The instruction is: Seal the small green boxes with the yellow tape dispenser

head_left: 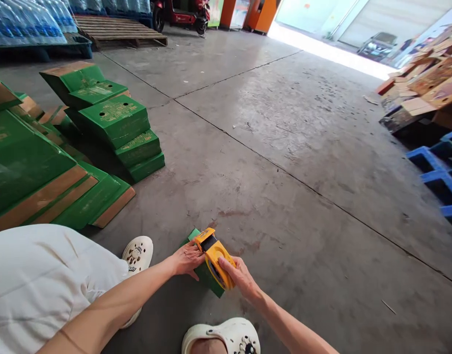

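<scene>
Green carton point(207, 281), narrow and mostly covered from view, on a wide grey concrete floor point(266, 206), between and just ahead of a person's white shoes point(137, 253). Piles of green cardboard point(113, 118) stand at the left, well apart from it. A yellow tape dispenser point(216, 253) slants over the carton, hiding much of its top. The right hand point(242, 280) is clamped around the dispenser's near end, thumb on its side. The left hand point(188, 258) lies on the carton at the dispenser's front; its fingertips are partly hidden, so whether it grips or only presses cannot be told. Work here looks under way; no finished tape strip shows, so how much remains is unclear.
</scene>
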`<action>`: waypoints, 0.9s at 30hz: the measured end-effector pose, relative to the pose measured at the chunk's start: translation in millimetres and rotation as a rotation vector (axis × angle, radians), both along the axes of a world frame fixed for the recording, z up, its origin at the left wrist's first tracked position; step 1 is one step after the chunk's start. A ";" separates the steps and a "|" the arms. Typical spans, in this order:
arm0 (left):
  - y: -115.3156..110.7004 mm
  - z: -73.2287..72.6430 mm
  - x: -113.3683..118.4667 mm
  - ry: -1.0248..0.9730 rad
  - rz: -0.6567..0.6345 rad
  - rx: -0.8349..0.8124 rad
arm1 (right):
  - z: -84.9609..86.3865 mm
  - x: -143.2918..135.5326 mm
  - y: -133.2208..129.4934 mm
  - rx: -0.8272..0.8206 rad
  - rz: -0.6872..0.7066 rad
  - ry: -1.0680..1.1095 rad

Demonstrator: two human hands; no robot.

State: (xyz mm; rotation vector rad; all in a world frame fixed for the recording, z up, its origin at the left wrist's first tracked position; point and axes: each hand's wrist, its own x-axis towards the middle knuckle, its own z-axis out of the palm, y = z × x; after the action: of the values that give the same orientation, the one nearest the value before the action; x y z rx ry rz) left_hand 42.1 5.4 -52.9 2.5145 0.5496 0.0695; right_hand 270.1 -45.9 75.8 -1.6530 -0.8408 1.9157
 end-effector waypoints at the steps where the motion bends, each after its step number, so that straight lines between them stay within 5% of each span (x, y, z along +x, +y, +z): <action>1: -2.4 -1.6 -3.6 -0.007 0.024 -0.004 | -2.8 -0.4 -0.7 -0.004 -0.004 -0.005; 10: -20.0 -14.3 -27.6 -0.013 0.141 0.062 | -3.1 -5.9 -8.8 0.061 0.112 -0.090; 16: -12.7 -22.2 -29.6 0.012 0.166 0.013 | -3.0 -7.7 -1.0 0.102 0.175 -0.121; 23: -5.4 -12.1 -32.1 -0.030 0.152 -0.112 | 11.0 -18.0 9.6 0.078 0.247 -0.112; 27: 10.4 -6.2 -52.4 -0.063 0.301 -0.166 | 13.3 -22.4 5.4 0.112 0.276 -0.135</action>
State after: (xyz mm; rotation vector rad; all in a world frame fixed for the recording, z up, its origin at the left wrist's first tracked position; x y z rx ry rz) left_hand -10.3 15.8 -59.0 2.2448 0.8678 0.2061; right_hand 247.7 -40.5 89.1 -1.6847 -1.2645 1.9082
